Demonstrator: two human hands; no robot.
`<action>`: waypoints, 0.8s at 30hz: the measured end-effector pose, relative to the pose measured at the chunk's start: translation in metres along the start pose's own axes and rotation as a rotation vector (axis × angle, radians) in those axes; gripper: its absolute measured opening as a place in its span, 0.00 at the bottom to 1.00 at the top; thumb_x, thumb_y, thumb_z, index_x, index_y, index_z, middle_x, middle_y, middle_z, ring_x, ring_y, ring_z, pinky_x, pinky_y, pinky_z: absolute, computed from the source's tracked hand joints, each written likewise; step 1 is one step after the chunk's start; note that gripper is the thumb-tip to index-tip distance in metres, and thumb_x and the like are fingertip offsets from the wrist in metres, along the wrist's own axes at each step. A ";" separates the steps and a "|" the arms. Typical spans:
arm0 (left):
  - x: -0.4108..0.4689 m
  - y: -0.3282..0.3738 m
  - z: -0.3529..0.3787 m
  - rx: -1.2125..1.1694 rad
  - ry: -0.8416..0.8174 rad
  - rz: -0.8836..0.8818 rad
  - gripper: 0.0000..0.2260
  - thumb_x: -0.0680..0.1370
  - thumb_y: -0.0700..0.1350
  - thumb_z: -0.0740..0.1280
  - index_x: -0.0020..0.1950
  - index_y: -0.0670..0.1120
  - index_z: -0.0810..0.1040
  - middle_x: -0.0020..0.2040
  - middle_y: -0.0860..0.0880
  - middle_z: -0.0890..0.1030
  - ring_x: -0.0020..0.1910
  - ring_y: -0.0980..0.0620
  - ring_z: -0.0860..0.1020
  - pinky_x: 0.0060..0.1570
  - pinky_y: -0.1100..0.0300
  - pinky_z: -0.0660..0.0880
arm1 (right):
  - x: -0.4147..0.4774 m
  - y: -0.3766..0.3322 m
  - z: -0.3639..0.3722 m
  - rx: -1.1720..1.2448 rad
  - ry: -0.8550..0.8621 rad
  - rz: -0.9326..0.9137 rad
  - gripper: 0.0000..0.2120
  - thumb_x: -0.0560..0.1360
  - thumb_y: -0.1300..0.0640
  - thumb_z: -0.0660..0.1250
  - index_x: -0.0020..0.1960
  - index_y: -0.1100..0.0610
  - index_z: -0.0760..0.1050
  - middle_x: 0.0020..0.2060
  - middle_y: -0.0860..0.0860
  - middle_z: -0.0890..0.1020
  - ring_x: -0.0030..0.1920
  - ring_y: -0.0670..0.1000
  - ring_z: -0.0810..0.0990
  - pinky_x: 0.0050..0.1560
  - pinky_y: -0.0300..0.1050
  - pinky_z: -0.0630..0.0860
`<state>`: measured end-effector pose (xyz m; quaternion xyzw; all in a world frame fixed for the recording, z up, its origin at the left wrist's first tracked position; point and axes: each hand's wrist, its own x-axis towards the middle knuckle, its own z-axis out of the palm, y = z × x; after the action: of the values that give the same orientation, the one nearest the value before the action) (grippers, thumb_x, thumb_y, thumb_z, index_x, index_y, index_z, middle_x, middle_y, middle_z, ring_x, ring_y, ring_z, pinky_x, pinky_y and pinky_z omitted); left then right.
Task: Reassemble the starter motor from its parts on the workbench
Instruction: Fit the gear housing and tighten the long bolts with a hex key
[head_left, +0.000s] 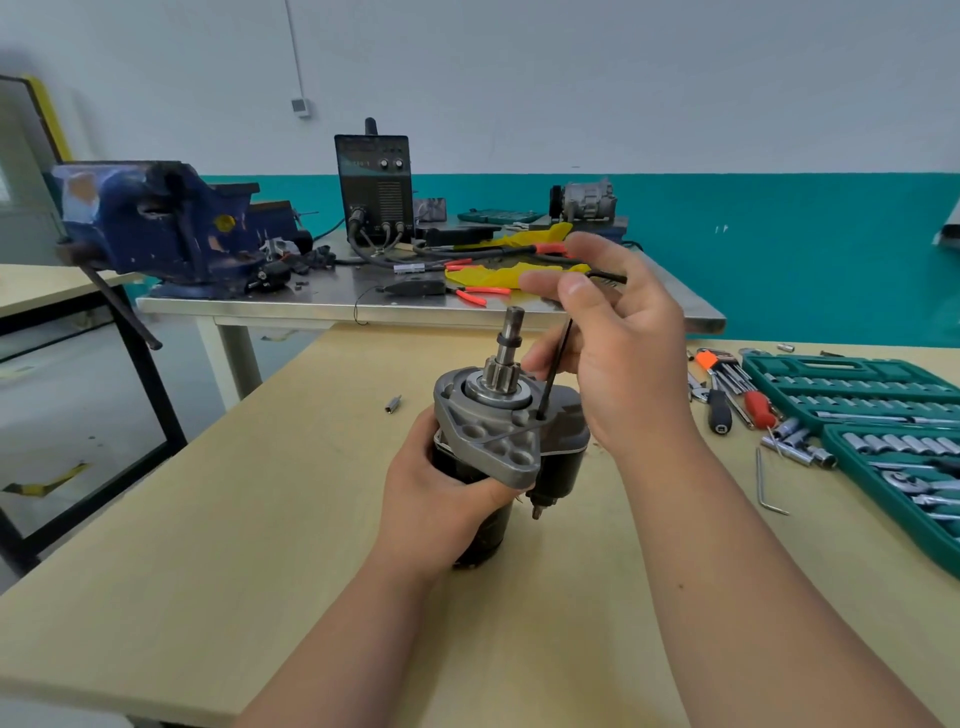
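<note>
A mechanical workshop. To the right of where the left hand (436, 493) grips the starter motor (498, 431), green socket-set cases (852, 384) lie open beside loose screwdrivers (719, 410) (hex keys (730, 374) too). Well beyond the grip and to its left, a blue bench vise (156, 228) and a welding machine (375, 187) stand on a steel table (291, 304).

Starter motor (498, 441) on workbench (234, 519), socket set (852, 395) at right, vise (156, 223) on table (332, 296) behind
</note>
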<state>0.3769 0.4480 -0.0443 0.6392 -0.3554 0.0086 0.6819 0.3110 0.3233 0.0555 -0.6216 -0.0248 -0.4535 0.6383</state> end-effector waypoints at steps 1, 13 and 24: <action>0.000 0.000 0.000 0.004 0.004 0.000 0.26 0.58 0.53 0.78 0.53 0.68 0.77 0.51 0.62 0.84 0.49 0.64 0.81 0.43 0.74 0.74 | 0.001 0.000 0.000 0.037 0.013 0.030 0.09 0.81 0.62 0.60 0.56 0.50 0.74 0.45 0.51 0.86 0.24 0.52 0.79 0.26 0.44 0.76; 0.000 -0.001 0.000 0.014 0.003 0.005 0.26 0.58 0.54 0.79 0.53 0.68 0.77 0.51 0.63 0.83 0.50 0.65 0.81 0.44 0.75 0.74 | -0.006 -0.003 0.009 -0.390 0.255 -0.191 0.08 0.79 0.61 0.62 0.51 0.49 0.76 0.40 0.42 0.84 0.26 0.46 0.80 0.27 0.36 0.76; 0.000 -0.002 0.000 0.037 0.010 -0.011 0.26 0.58 0.56 0.79 0.54 0.68 0.76 0.52 0.63 0.83 0.51 0.65 0.80 0.44 0.75 0.74 | 0.002 -0.002 -0.007 -0.086 -0.031 -0.028 0.12 0.79 0.59 0.57 0.49 0.46 0.77 0.36 0.49 0.82 0.29 0.51 0.77 0.28 0.42 0.73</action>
<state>0.3781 0.4476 -0.0464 0.6535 -0.3480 0.0146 0.6720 0.3073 0.3165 0.0562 -0.6549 -0.0236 -0.4533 0.6042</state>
